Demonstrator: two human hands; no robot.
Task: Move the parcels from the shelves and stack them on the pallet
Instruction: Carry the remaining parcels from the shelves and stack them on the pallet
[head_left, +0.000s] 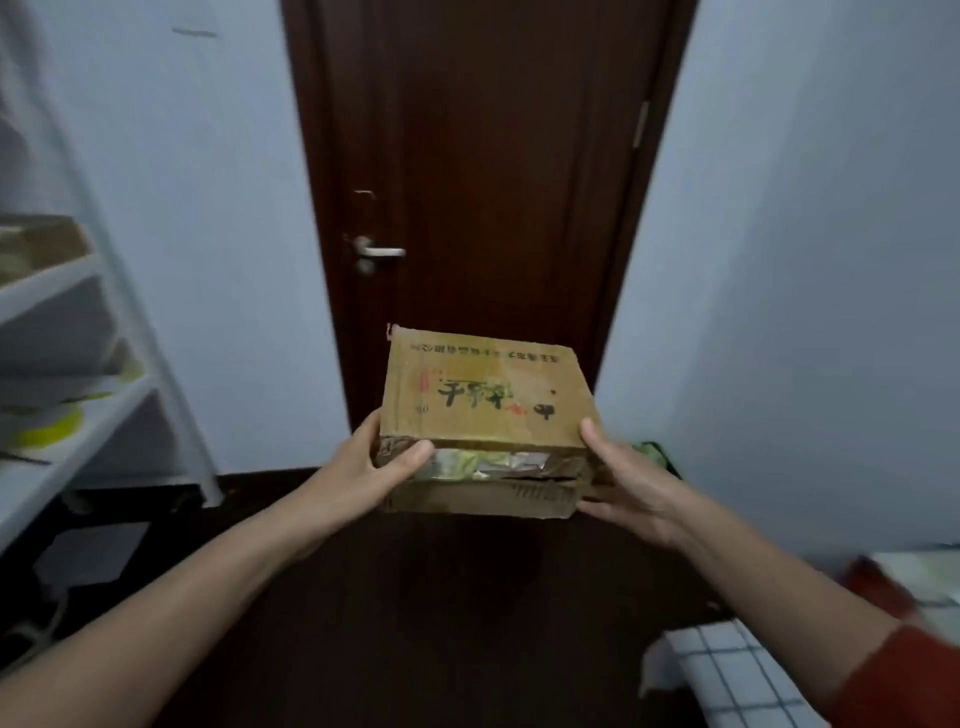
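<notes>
Parcel (483, 405) held mid-air; left grip (363, 470) and right grip (628, 488) curl round its sides.

The dark print on top of the worn brown cardboard parcel (483, 395) is too smeared to read. Its underside is hidden, and so are most fingers of the left hand (374, 467) and right hand (628, 483) gripping it. The left edge cuts off the white metal shelf rack (104, 291), and its yellow-green load (49, 428) is a blur. A green object (649, 452) is mostly hidden behind the right hand. The blue-checked white cloth (727, 670) runs off the bottom edge.
</notes>
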